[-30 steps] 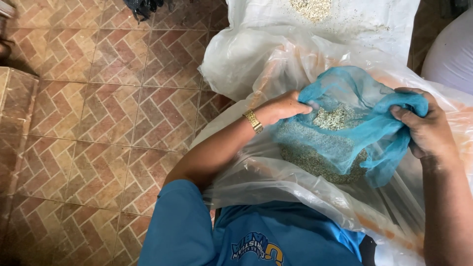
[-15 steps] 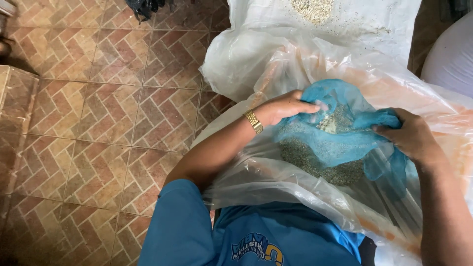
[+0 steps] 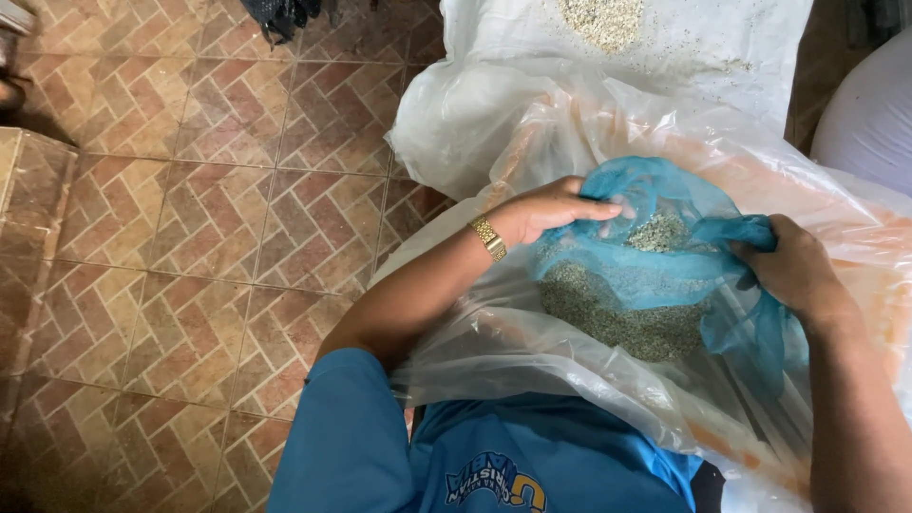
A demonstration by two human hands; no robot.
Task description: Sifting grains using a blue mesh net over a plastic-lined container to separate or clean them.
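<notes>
The left hand point(image 3: 551, 211) is pinching the near rim of a blue net point(image 3: 665, 275) sagging with grain point(image 3: 617, 313) between both hands, while the right hand point(image 3: 793, 271) is gripping the bunched rim opposite, inside a clear bag point(image 3: 532, 351).

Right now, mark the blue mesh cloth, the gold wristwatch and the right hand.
blue mesh cloth point(image 3: 655, 275): head view, stretched middle over the grain.
gold wristwatch point(image 3: 489, 237): head view, band on the left wrist.
right hand point(image 3: 793, 271): head view, back of the hand gripping the cloth's edge.
</notes>
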